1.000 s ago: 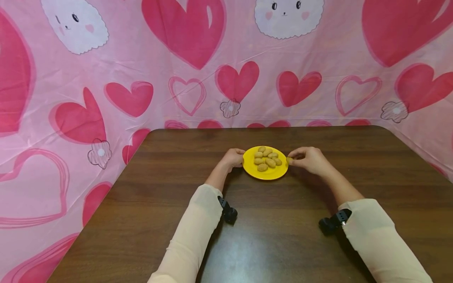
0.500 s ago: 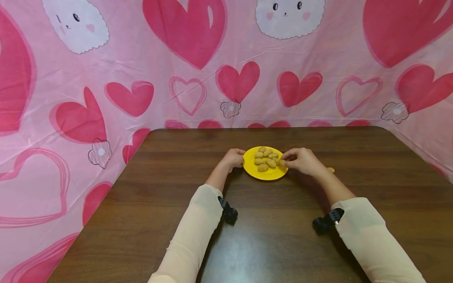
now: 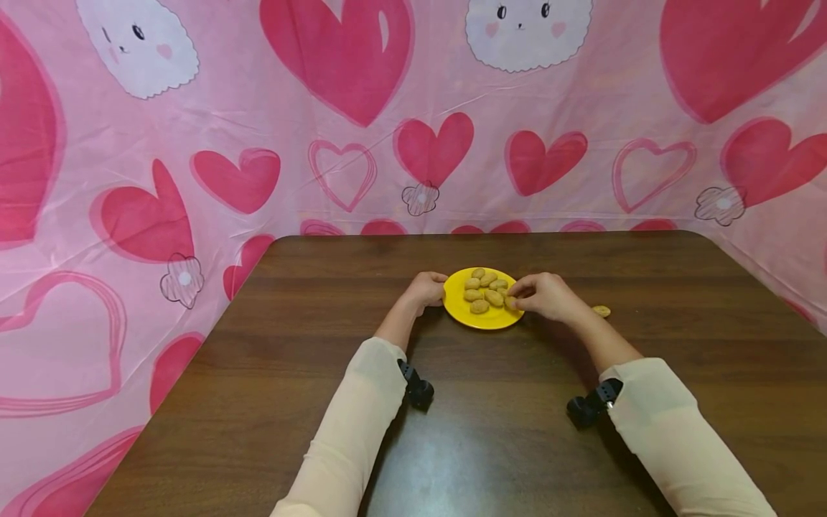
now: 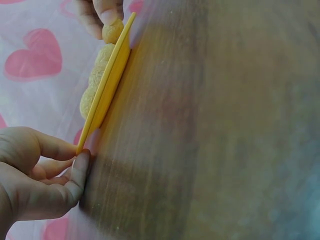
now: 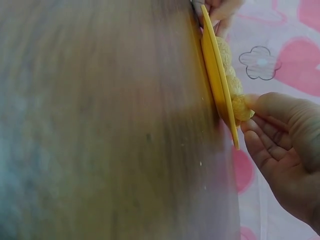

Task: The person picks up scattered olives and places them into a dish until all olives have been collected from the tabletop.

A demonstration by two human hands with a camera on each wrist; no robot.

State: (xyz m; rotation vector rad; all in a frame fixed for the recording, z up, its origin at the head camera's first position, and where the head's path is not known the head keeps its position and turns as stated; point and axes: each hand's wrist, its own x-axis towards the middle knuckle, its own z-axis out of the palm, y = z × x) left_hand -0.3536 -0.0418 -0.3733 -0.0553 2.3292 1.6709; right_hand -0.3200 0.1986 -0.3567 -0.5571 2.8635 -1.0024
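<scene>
A yellow plate (image 3: pixel 464 310) bears several tan, oval, wrinkled pieces that look like walnuts (image 3: pixel 479 306). My left hand (image 3: pixel 424 289) pinches the plate's left rim, with the thumb on one face and fingers on the other in the left wrist view. At the right side of the plate, my right hand (image 3: pixel 549 296) holds one walnut (image 5: pixel 242 108) between thumb and fingertips, inside the rim and against the others. A single walnut (image 3: pixel 601 311) lies on the table to the right, beyond the right forearm.
The brown wooden table (image 3: pixel 310 373) reaches back to a pink cloth (image 3: pixel 481 93) printed with hearts. Both forearms lie over the table, each with a black wrist camera (image 3: pixel 418 392) strapped on.
My right hand has moved left with its walnut, from beside the plate to over its right side. The loose walnut has come into view behind the forearm. My left hand stays on the rim.
</scene>
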